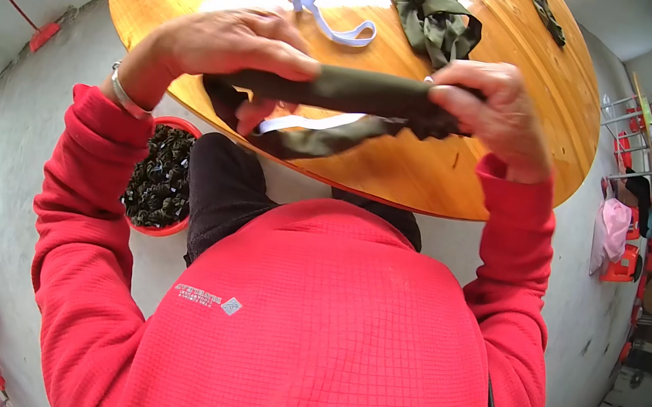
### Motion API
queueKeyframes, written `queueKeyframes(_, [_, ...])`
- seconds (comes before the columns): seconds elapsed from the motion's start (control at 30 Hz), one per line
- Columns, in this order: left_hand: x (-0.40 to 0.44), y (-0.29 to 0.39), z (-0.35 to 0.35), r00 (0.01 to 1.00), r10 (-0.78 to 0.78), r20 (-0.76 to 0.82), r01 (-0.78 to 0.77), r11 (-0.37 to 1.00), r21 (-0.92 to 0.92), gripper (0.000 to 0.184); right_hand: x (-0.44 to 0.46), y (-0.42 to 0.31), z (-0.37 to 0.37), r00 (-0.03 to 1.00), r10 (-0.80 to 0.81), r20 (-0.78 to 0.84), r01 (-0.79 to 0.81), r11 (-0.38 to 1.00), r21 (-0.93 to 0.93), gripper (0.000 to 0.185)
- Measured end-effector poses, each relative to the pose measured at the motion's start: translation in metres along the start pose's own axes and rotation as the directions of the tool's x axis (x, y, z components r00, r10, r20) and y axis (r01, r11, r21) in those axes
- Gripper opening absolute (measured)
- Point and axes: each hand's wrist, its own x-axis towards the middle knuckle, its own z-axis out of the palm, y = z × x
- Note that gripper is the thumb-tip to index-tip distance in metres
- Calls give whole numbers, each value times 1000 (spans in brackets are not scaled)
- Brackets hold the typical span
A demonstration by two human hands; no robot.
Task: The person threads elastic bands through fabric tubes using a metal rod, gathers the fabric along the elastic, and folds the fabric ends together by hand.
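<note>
Your left hand (232, 41) and right hand (493, 106) both have the fingers closed on the dark green fabric band (370, 92), which is held as a loop above the near edge of the desk (513, 170). A white strip (313, 123) shows along its lower part. Near your right fingers the cloth is bunched; if you pull unevenly there, the band could twist, or the strip could slip inside the folds.

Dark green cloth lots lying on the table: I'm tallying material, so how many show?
2: a bunch beyond the right hand and a strip near the far right edge of the table. Pieces may be hidden inside the bunch or past the picture's top.
</note>
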Motion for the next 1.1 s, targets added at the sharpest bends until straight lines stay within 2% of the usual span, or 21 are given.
queueKeyframes(0.07, [-16, -11, -9, 998, 51, -38, -55, 989, -135, 16, -12, 12, -15, 997, -36, -62, 35, 999, -16, 8])
queueKeyframes(0.13, [-23, -11, -11, 997, -49, -68, 34, 980, -197, 14, -19, 8, -16, 995, 91, -32, -91, 996, 20, 8])
queueKeyframes(0.17, [-23, -15, -10, 994, -59, -89, 43, 985, -169, 12, -22, 6, -16, 988, 156, -16, -156, 987, 35, 8])
queueKeyframes(0.27, [-14, -13, 6, 980, -66, -187, 59, 997, -43, 13, -21, 11, -8, 994, 105, -43, -106, 994, -11, 8])
queueKeyframes(0.3, [-12, -12, 9, 977, -74, -202, 61, 996, -71, 13, -21, 13, -5, 995, 78, -66, -81, 996, -32, 8])
queueKeyframes(0.4, [-6, -4, 13, 973, 1, -230, 43, 982, 185, 12, -22, 16, 6, 991, 24, -130, -32, 998, -62, 8])
queueKeyframes(0.47, [-1, -1, 19, 965, 33, -262, 38, 964, 264, 13, -22, 15, 14, 987, 24, -158, -30, 999, -36, 8])
queueKeyframes(0.57, [6, -9, 22, 959, 87, -270, 34, 909, 415, 13, -17, 26, 29, 985, -16, -172, -2, 995, -102, 8])
queueKeyframes(0.6, [7, -9, 24, 962, 32, -271, 59, 945, 322, 13, -16, 31, 31, 984, -30, -173, 9, 992, -123, 8])
queueKeyframes(0.63, [8, -9, 26, 963, -22, -268, 85, 970, 227, 13, -16, 35, 28, 992, -111, -58, 96, 972, -215, 10])
queueKeyframes(0.67, [9, -9, 27, 962, -77, -261, 113, 985, 129, 13, -14, 31, 25, 975, -206, -78, 173, 935, -309, 12])
queueKeyframes(0.7, [13, -10, 28, 979, -63, -193, 109, 965, 238, 14, -12, 19, 22, 950, -298, -90, 240, 885, -400, 13])
queueKeyframes(0.73, [15, -12, 30, 979, -54, -196, 97, 971, 218, 14, -10, 13, 21, 917, -389, -89, 300, 820, -488, 15])
queueKeyframes(0.8, [20, -12, 35, 979, -35, -202, 72, 981, 178, 13, -6, 12, 24, 922, -379, -80, 300, 830, -471, 20])
queueKeyframes(0.83, [23, -6, 38, 974, -9, -226, 46, 986, 158, 13, -2, 7, 31, 948, -314, -50, 270, 877, -398, 19])
queueKeyframes(0.93, [22, 3, 36, 986, 38, -162, -34, 999, 25, 15, 0, 4, 37, 989, -144, 21, 146, 972, -187, 10])
queueKeyframes(1.0, [11, 1, 31, 988, -26, -154, -8, 977, -215, 19, -6, -6, 30, 998, 0, 55, 1, 1000, -12, 9])
queueKeyframes(1.07, [2, -4, 27, 990, -42, -133, -15, 916, -402, 21, -10, -2, 22, 997, 0, 78, -1, 1000, 19, 9])
queueKeyframes(1.1, [0, -1, 26, 986, -62, -154, 14, 957, -291, 17, -11, -2, 19, 996, -22, 90, 22, 1000, -1, 10])
